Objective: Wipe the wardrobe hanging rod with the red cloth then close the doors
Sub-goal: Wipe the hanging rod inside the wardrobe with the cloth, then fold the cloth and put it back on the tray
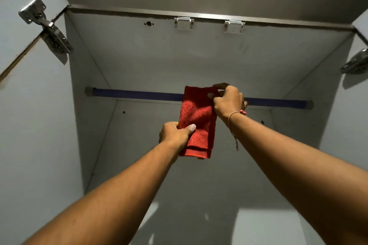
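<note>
Cloth (197, 117) over rod (139, 94), between both grips

cloth (197, 113) over rod (139, 94) (mid), hinges (47, 28) L/R

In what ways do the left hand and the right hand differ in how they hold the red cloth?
The right hand grips the red cloth high up, at the blue rod; the left hand pinches it lower, below the rod. The right wrist wears a thin bracelet; the left wrist is bare. Both hands are closed on the same cloth.
</note>
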